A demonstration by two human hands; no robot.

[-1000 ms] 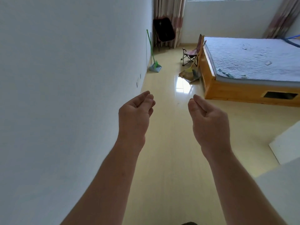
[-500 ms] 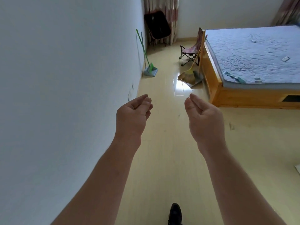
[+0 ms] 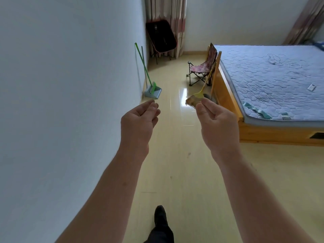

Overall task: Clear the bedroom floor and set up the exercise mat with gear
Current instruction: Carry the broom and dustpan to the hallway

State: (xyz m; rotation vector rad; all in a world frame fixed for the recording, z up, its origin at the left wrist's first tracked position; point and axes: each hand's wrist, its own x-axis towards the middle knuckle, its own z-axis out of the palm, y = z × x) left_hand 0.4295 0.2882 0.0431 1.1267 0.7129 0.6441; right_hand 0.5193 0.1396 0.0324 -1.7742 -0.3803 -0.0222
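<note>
The pale floor [image 3: 175, 155] bears a dustpan [image 3: 152, 92], a folding chair [image 3: 201, 70] and a broom [image 3: 192, 101].

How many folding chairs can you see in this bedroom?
2. A dark chair stands in the far corner by the curtain; a red patterned chair sits beside the bed. More may be out of view.

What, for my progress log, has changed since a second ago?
The person has walked forward: the bed, the chair and the yellow broom look nearer, and a shoe has stepped into view below. Nothing was taken hold of or let go. The left hand and right hand stay raised, loosely curled and empty.
</note>
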